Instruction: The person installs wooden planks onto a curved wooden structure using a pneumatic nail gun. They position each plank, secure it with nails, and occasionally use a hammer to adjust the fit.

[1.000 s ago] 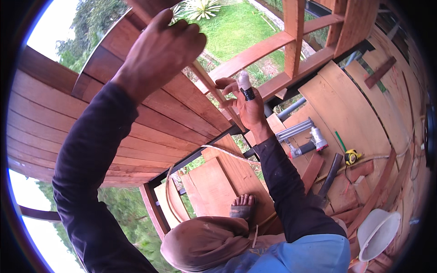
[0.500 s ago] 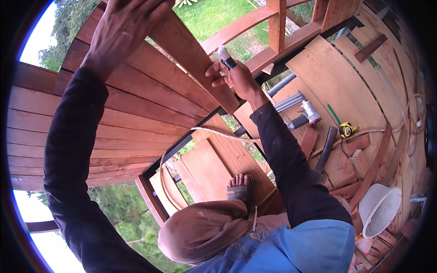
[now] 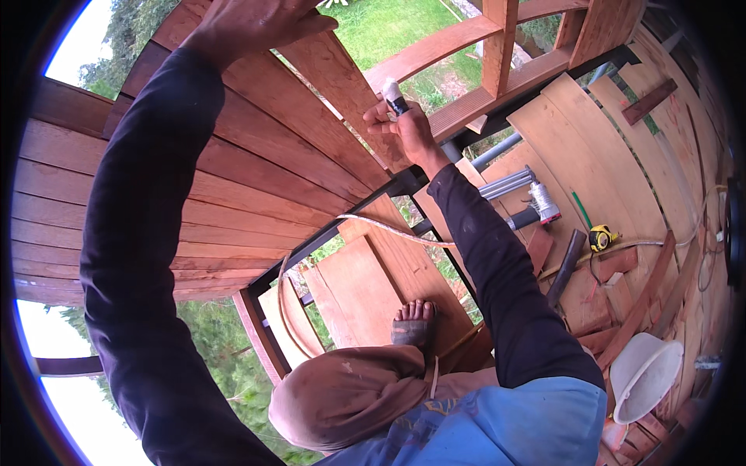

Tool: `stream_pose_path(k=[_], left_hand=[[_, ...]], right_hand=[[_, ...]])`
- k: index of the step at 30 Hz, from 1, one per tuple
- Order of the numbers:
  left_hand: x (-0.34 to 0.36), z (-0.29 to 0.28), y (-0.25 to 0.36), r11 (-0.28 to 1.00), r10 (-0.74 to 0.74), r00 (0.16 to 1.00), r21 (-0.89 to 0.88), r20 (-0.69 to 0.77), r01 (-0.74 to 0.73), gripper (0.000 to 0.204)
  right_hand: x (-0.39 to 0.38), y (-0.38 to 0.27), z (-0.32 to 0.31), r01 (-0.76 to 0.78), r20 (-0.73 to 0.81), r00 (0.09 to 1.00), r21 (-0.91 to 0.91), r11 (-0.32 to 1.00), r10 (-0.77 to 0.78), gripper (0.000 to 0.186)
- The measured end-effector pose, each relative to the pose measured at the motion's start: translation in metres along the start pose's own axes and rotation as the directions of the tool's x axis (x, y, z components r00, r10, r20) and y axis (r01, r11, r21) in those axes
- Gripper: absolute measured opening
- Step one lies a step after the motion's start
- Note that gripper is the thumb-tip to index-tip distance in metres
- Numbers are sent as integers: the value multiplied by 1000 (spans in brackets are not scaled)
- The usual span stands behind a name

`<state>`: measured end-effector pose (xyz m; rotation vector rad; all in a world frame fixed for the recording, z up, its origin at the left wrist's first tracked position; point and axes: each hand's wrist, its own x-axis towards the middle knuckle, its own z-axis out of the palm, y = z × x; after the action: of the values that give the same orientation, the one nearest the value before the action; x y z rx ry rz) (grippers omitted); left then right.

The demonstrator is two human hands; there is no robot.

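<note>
A long reddish-brown wooden plank (image 3: 332,78) lies slanted on the right end of a fan of similar planks (image 3: 272,128), a narrow gap between. My left hand (image 3: 252,27) reaches over its upper end, thumb stretched to the right; the other fingertips are cut off by the top edge. Near the lower end, my right hand (image 3: 412,132) has its bent fingers at the plank's right edge. White wrapping and black tape cover a digit of that hand, which points up. The plank's lower end rests by a dark metal beam (image 3: 404,184).
To the right, on pale boards (image 3: 579,128), lie a caulking gun (image 3: 513,186), a yellow tape measure (image 3: 601,238), a green pencil (image 3: 580,208), a dark pipe (image 3: 566,268) and wood offcuts. A white bucket (image 3: 645,377) stands lower right. A hose (image 3: 396,231) crosses the frame openings.
The plank's lower end has drawn back up toward the dark beam, and the plank lies closer along its neighbour. Both hands stay at the plank; the view has shifted slightly.
</note>
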<state>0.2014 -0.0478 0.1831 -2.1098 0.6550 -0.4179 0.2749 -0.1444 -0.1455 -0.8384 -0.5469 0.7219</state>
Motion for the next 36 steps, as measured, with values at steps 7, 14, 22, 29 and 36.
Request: stream_pose_path(k=[7,14,22,29,36], left_hand=[[-2,7,5,1000,-10,999,17,-45,11,40],[-2,8,8,997,-44,999,-66,16,45,39],[-3,18,14,996,-89,994,-5,66,90,37],[-6,22,17,995,-87,994,59,68,83,38],[-4,16,23,987,-163,960,30,229,161,33]], right_hand=[[-2,1,-3,29,9,1000,-112,993,-28,58],[-17,-7,11,204,-29,971,-404,892,-235,52],[-14,29,-3,79,-72,992,-252,965,-100,35],[-14,38,-9,0,-63,998,-131,991,-8,35],[-10,44,-10,-49,-106,994,-110,993,38,34]])
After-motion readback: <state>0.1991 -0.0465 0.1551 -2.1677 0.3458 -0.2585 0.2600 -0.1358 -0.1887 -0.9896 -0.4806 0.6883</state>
